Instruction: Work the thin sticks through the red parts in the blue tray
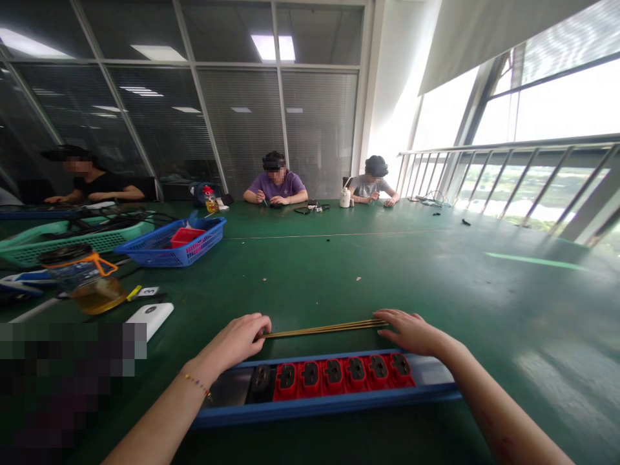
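Several thin yellowish sticks (324,329) lie side by side across the green table, beyond a long blue tray (329,405). My left hand (245,336) has its fingers curled round the left end of the sticks. At their right end, my right hand (407,330) rests with its fingers stretched out over the tips and the thumb apart. The tray holds a row of red blocks (310,381) with black inserts, and one black piece (261,382) at the left of the row.
To the left stand a blue basket (169,255) with a red box, a green basket (29,248) with cables, a jar (94,290) and a white device (155,318). People sit along the far side; a white bottle (345,198) stands there.
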